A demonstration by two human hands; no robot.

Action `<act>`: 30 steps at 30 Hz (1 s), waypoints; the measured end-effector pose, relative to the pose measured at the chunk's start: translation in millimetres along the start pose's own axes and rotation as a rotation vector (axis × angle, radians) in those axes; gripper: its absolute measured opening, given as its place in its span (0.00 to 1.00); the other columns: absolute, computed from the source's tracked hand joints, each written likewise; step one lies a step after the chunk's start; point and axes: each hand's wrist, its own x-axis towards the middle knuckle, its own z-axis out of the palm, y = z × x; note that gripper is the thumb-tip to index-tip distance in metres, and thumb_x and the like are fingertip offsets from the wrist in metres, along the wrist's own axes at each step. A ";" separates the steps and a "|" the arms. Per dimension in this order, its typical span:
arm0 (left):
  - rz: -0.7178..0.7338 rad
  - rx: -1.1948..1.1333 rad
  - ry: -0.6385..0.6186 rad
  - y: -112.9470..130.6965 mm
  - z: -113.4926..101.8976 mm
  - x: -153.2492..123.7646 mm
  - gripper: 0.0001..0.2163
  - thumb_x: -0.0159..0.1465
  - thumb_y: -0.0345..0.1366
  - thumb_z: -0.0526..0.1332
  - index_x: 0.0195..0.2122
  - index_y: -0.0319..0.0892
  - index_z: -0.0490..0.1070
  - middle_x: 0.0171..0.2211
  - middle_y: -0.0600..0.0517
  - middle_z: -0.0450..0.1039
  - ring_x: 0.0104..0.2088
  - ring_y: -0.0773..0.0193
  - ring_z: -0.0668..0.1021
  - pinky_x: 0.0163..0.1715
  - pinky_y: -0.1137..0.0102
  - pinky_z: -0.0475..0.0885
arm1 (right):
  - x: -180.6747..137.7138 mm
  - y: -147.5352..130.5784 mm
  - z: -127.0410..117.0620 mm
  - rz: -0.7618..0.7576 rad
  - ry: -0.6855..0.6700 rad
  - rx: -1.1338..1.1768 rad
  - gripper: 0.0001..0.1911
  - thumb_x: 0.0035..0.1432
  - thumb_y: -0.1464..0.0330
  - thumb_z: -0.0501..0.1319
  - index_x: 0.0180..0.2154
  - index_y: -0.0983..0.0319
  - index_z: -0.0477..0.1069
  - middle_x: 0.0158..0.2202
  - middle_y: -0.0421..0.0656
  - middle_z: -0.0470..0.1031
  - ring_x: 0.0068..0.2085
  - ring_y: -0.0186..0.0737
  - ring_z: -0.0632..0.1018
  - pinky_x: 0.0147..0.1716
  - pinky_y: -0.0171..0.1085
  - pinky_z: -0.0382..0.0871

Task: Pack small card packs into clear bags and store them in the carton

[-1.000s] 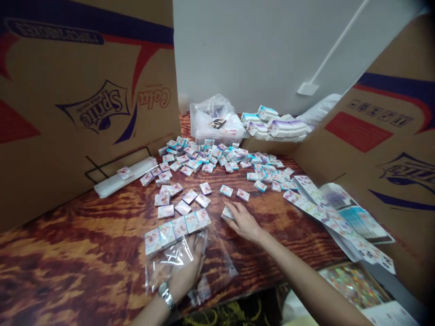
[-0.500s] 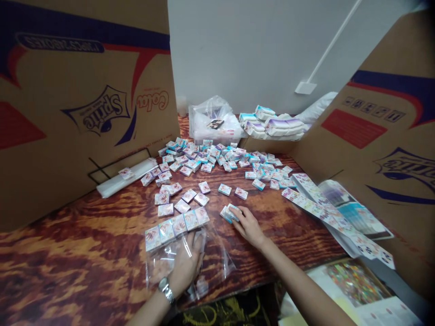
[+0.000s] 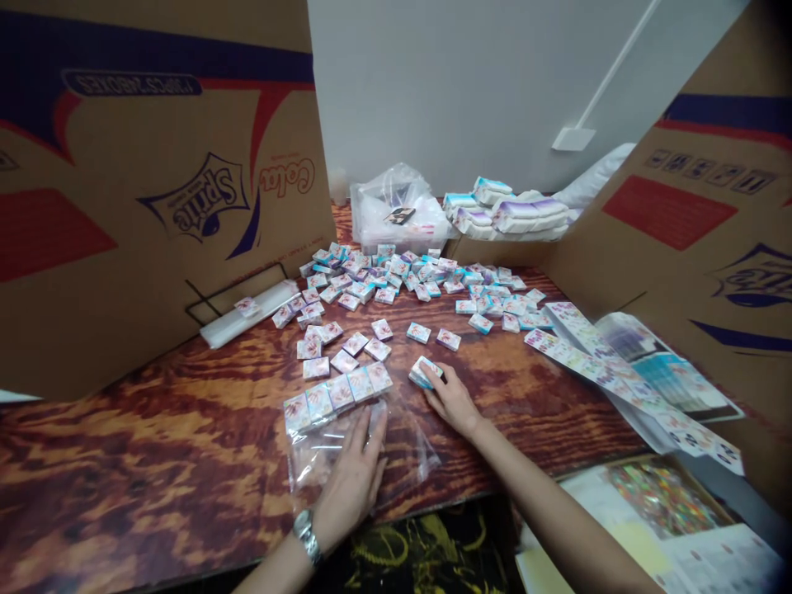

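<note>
My left hand (image 3: 354,474), with a watch on its wrist, lies flat with fingers spread on a clear plastic bag (image 3: 402,450) at the table's near edge. A row of several small white-and-blue boxes (image 3: 337,392) sits at the bag's far end. My right hand (image 3: 451,398) is closed on two or three stacked small boxes (image 3: 424,371) just right of that row. Many more small boxes (image 3: 402,280) lie scattered across the wood-grain table (image 3: 154,445) beyond both hands.
Tall cardboard walls stand at the left (image 3: 154,190) and right (image 3: 699,214). A clear bag-filled tub (image 3: 399,210) and stacked packs (image 3: 513,216) sit at the back. Flat printed sheets (image 3: 619,371) lie at the right, a roll of clear bags (image 3: 251,313) at the left.
My right hand gathered small boxes and drew them slightly toward the row. My left hand stayed flat on the plastic bag. The view shifted a little.
</note>
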 end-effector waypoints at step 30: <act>0.022 -0.035 -0.223 4.0 8.8 -26.9 0.36 0.50 0.18 0.46 0.64 0.26 0.40 0.65 0.34 0.42 0.65 0.53 0.46 0.61 0.54 0.55 | -25.1 -127.9 23.1 0.106 -0.049 -0.471 0.26 0.59 0.76 0.52 0.59 0.62 0.57 0.51 0.56 0.67 0.40 0.45 0.75 0.31 0.37 0.75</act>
